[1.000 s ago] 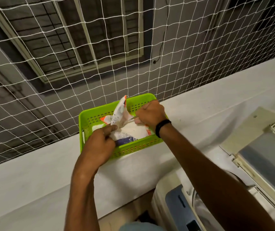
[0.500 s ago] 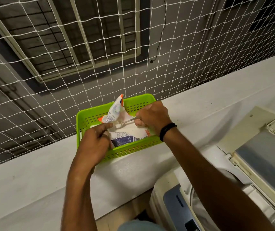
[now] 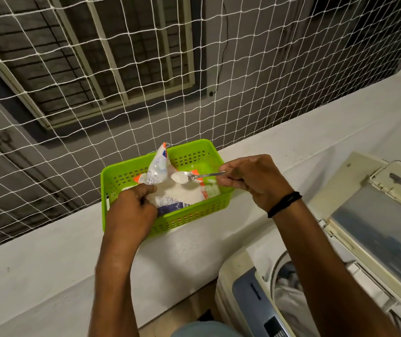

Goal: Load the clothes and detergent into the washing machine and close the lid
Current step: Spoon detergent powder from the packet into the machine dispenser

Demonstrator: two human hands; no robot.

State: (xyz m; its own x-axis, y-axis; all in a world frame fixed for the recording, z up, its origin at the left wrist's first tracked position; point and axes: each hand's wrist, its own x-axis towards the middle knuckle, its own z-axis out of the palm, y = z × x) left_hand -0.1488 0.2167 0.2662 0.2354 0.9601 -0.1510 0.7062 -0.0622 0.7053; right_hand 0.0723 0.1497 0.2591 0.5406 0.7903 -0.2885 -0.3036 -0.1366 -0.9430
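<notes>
Left hand [image 3: 131,212]: gripping the open detergent bag [image 3: 170,190], steadying it inside the green basket [image 3: 189,215] on the ledge.
Spoon [image 3: 184,177]: now sitting clear above the bag, heaped with white powder; half a second ago it was buried inside.
Right hand [image 3: 250,178]: pinching the spoon handle.
Washer [image 3: 250,300]: standing open at lower right, clothes [image 3: 289,288] showing inside.
Meaning: a scoop is probably heading for the drum.

— Room around the green basket [image 3: 189,215]?
— Netting [image 3: 255,98] walls off behind it; bare ledge [image 3: 316,147] opens rightward.
— Below-right?
— Washer drum [image 3: 289,288] gapes (raised lid [image 3: 376,229] flanks it).
</notes>
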